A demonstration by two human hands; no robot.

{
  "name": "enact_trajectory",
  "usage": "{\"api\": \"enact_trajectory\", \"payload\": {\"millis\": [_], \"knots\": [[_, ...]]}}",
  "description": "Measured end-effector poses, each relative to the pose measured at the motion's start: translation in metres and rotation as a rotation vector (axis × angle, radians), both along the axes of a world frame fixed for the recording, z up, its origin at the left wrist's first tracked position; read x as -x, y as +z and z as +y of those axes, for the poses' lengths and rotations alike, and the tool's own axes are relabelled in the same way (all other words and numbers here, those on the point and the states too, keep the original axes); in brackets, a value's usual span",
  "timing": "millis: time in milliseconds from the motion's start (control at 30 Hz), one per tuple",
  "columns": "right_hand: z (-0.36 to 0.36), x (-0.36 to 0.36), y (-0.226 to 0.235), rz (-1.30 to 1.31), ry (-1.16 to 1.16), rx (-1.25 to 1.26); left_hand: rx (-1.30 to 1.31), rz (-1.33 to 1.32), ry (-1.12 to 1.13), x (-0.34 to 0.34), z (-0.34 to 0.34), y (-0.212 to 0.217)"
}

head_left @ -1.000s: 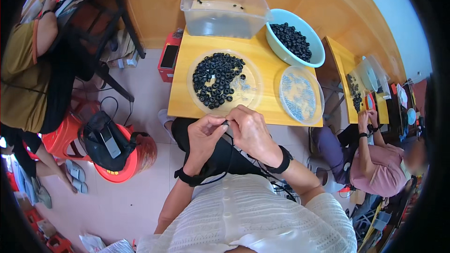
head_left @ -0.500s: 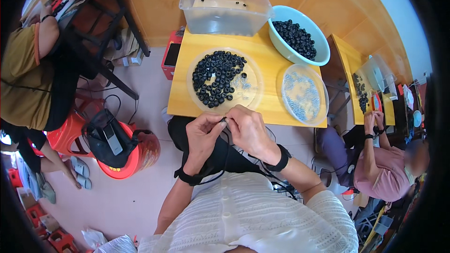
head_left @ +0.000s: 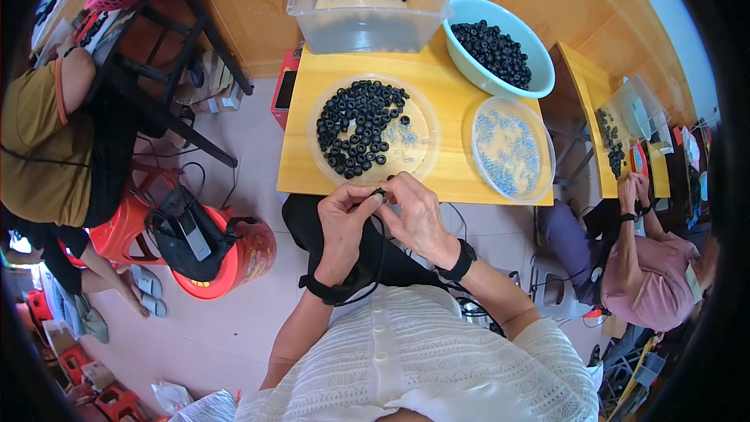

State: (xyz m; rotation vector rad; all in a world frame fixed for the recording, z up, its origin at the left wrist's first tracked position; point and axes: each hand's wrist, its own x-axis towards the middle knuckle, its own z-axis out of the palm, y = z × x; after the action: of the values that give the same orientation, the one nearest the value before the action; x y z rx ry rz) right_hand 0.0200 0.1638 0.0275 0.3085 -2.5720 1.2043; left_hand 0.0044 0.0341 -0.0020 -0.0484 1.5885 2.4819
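Observation:
My left hand and my right hand meet at the near edge of a small yellow table. Their fingertips pinch one small black ring between them. Just beyond the hands lies a clear shallow dish holding several black rings and small metal bits. To its right, a second clear dish is filled with tiny silvery parts. Both wrists wear black bands.
A teal bowl of black rings and a clear plastic tub stand at the table's far side. A red bucket with a black bag sits on the floor to the left. Other people sit at far left and at right by another yellow table.
The view has shifted slightly. My hands stay together at the table edge, fingers still working on the small black ring.

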Motion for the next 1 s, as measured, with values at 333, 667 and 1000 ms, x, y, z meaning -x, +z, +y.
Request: {"api": "enact_trajectory", "payload": {"millis": [333, 667, 1000], "knots": [[0.016, 0.001, 0.002, -0.066, 0.014, -0.088, 0.220, -0.100, -0.211, 0.000, 0.002, -0.008], [0.022, -0.007, 0.000, -0.029, 0.009, -0.111, 0.296, -0.051, -0.175, -0.004, 0.015, -0.002], [0.077, 0.034, 0.020, 0.026, -0.189, -0.163, 0.216, -0.132, -0.239, 0.000, 0.015, 0.008]]}}
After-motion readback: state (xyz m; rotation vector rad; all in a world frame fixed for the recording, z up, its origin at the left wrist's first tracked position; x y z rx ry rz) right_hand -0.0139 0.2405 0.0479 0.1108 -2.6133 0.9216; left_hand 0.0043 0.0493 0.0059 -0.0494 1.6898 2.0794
